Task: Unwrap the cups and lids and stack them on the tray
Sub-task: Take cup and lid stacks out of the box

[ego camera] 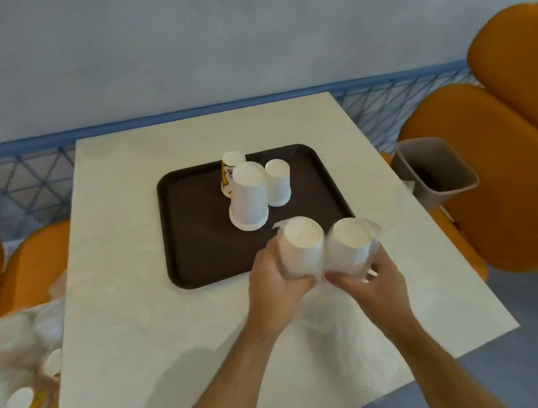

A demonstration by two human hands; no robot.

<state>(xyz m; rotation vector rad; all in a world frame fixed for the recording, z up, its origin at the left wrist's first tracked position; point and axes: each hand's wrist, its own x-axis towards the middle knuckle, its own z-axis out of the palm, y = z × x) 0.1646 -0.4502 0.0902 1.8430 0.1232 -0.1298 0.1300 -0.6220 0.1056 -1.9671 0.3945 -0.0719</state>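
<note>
Pale surface [155, 289] by a grey wall, orange seats either side. Brown tray [198, 248] holds three upside-down cup stacks [248, 200], likely already unwrapped. Left hand [273, 281] curls round one plastic-wrapped stack [301, 247], right hand [371, 281] round another [351, 244], both over the tray's near edge, probably to pull the wrap off. Bin [443, 175] sits right, handy for wrap.

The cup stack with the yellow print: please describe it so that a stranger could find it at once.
Start at the dark brown tray on the pale table. Three upside-down cup stacks stand near its far edge. The printed stack is the farthest, partly hidden behind the tallest white stack; only it shows yellow markings.
</note>
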